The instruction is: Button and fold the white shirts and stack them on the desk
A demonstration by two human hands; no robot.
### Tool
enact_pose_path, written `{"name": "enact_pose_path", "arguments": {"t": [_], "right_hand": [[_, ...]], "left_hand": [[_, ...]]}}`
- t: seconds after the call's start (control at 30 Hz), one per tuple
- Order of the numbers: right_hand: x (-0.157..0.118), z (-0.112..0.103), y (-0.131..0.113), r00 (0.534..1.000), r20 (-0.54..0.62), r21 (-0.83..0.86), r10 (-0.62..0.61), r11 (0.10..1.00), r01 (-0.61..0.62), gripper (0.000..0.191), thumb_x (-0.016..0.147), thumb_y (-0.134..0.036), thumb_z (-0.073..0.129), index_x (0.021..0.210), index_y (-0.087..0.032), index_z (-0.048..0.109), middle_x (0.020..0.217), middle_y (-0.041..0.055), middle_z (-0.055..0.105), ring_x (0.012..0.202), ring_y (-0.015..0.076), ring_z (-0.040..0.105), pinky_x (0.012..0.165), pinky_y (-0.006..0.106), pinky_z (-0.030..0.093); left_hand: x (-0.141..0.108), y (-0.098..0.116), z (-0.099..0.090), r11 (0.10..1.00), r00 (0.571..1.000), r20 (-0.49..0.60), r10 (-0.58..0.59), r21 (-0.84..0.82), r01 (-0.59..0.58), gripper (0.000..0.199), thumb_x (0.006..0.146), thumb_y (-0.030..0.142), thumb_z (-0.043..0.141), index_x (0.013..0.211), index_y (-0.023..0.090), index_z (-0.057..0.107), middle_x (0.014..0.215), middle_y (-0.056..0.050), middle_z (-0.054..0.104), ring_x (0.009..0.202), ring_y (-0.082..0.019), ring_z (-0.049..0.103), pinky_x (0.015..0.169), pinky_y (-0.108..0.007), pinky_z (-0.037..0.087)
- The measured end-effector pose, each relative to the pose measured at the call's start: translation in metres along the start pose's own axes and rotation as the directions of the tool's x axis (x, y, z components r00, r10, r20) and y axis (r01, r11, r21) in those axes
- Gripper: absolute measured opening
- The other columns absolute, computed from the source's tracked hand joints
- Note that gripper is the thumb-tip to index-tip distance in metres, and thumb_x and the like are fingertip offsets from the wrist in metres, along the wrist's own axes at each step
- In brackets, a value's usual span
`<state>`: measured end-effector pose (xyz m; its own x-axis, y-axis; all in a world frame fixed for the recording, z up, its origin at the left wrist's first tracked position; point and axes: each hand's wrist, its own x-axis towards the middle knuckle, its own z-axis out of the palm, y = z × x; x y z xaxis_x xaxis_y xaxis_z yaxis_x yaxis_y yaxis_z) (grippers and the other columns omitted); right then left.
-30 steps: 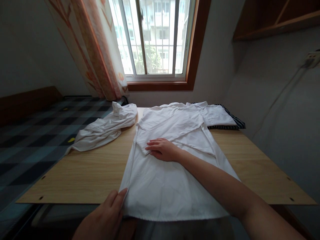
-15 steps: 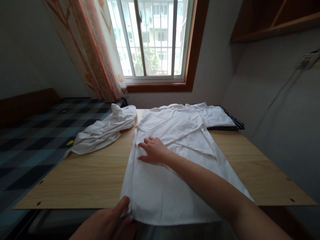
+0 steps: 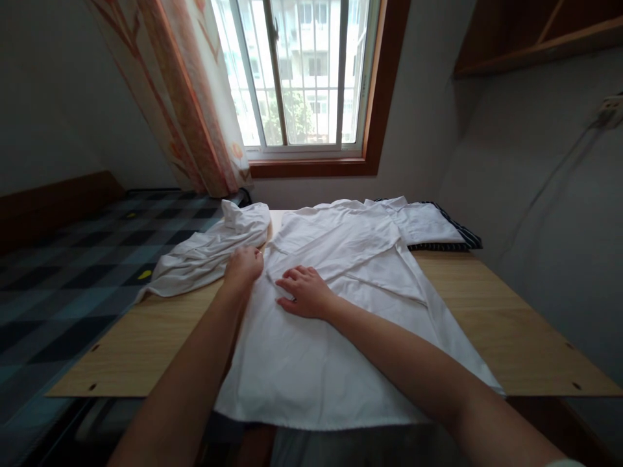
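A white shirt (image 3: 311,363) lies spread on the wooden board, partly folded, its hem hanging over the near edge. My right hand (image 3: 306,292) rests on it left of the middle, fingers spread and nothing gripped. At the shirt's left edge, my left hand (image 3: 246,263) is closed, with its fingers curled at the cloth; the fingertips are partly hidden. Beyond both hands, one folded flap runs slantwise across the shirt's upper part. A crumpled white cloth (image 3: 195,259) lies just left of my left hand.
The wooden board (image 3: 506,324) reaches out on both sides. At its far right sits a folded white garment (image 3: 433,224) on a black striped one (image 3: 467,239). A bed with a checked cover (image 3: 73,279) stands at left. Behind are a curtain (image 3: 180,97) and a window (image 3: 311,78).
My left hand has let go of the shirt's near left corner and moved up along its left edge. That corner now spreads further left. My right hand stays on the shirt.
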<state>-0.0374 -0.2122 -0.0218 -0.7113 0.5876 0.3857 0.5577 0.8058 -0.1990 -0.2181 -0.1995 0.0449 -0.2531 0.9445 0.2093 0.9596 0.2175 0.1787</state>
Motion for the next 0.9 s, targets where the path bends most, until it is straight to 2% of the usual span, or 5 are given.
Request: {"name": "enact_pose_path", "arguments": {"t": [0.1,0.2,0.4,0.53,0.9], "right_hand": [[0.0,-0.002,-0.001,1.0,0.004,0.016,0.013,1.0,-0.013,0.046,0.09,-0.049,0.061,0.127,-0.022,0.062,0.123,0.01,0.065,0.117,0.0268,0.054,0.099,0.043,0.042],[0.001,-0.005,-0.003,1.0,0.024,0.013,0.007,1.0,-0.008,0.039,0.091,-0.045,0.061,0.12,-0.019,0.064,0.119,0.0107,0.066,0.112,0.0252,0.058,0.095,0.039,0.045],[0.003,-0.013,-0.017,0.993,0.098,-0.084,0.059,0.995,-0.051,0.02,0.091,-0.025,0.059,0.105,-0.015,0.067,0.106,0.0113,0.07,0.101,0.0244,0.063,0.088,0.034,0.048],[0.005,-0.016,-0.026,0.986,0.135,-0.134,0.094,0.988,-0.076,0.02,0.091,-0.012,0.052,0.103,-0.013,0.068,0.101,0.0135,0.07,0.097,0.0254,0.064,0.083,0.036,0.049],[0.011,-0.047,-0.039,0.996,0.076,-0.209,0.051,0.977,-0.034,0.025,0.096,-0.01,0.045,0.103,-0.014,0.068,0.097,0.0131,0.068,0.102,0.0274,0.058,0.084,0.041,0.048]], "left_hand": [[0.002,0.01,0.022,0.989,0.994,-0.053,-0.096,0.107,0.101,0.046,0.094,0.028,0.035,0.117,0.005,0.068,0.124,-0.025,0.062,0.119,-0.035,0.055,0.095,-0.04,0.044],[-0.001,0.011,0.029,0.995,0.997,-0.014,-0.07,0.063,0.071,0.052,0.097,0.037,0.034,0.12,0.006,0.068,0.124,-0.025,0.063,0.117,-0.036,0.058,0.092,-0.039,0.046],[0.004,-0.001,0.027,1.0,0.995,0.104,-0.003,-0.019,0.005,0.046,0.091,0.038,0.05,0.124,0.012,0.066,0.12,-0.018,0.071,0.109,-0.029,0.066,0.083,-0.031,0.048],[0.005,-0.004,0.025,1.0,0.991,0.133,0.01,0.016,-0.013,0.041,0.088,0.032,0.051,0.121,0.015,0.069,0.118,-0.015,0.073,0.108,-0.027,0.067,0.082,-0.028,0.049],[0.005,-0.003,0.024,1.0,0.993,0.115,0.008,0.029,-0.011,0.043,0.09,0.025,0.043,0.126,0.013,0.065,0.123,-0.017,0.07,0.111,-0.028,0.067,0.085,-0.031,0.049]]}}
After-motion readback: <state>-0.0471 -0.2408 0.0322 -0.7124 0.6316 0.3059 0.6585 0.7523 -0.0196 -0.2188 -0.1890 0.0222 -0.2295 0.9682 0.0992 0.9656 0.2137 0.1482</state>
